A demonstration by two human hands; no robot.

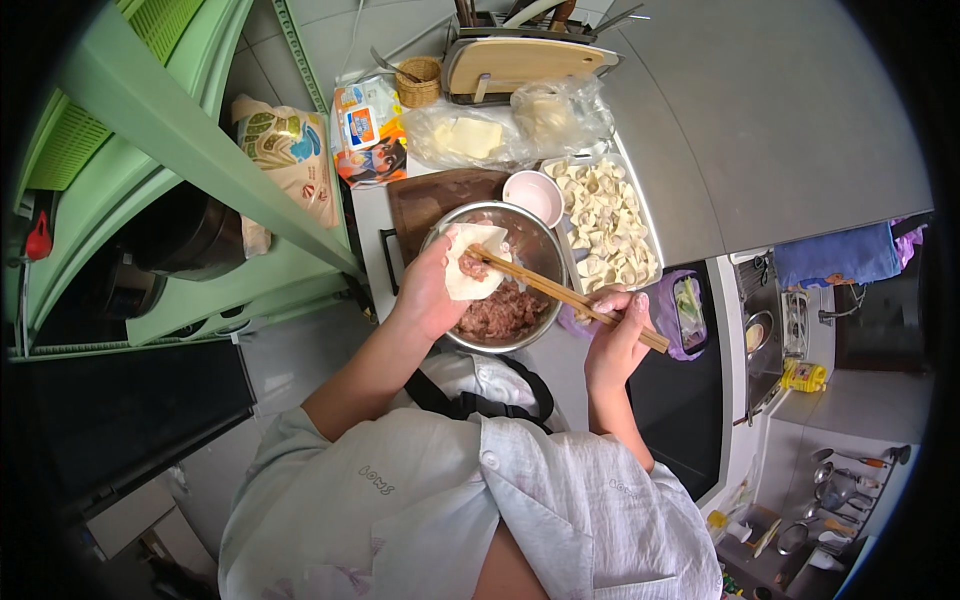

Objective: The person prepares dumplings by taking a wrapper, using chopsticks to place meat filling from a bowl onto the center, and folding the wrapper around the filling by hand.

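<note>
My left hand (429, 291) holds a flat dough wrapper (478, 283) over the left part of a steel mixing bowl (555, 319). A dab of minced meat lies on the wrapper, at the tips of a pair of wooden chopsticks (555, 289). My right hand (619, 337) grips the chopsticks near their thick end, right of the bowl. More minced meat (504, 311) sits in the bowl. Folded wontons (604, 217) fill a white tray (651, 244) to the right. A small pink bowl (533, 196) stands between the tray and the steel bowl.
Under the bowl's far side lies a dark wooden cutting board (427, 199). Behind are bagged wrappers (472, 137), another plastic bag (562, 112), a wicker cup (418, 82) and an upright board (525, 67). A green shelf (202, 142) stands left; a purple-bagged container (686, 311) lies right.
</note>
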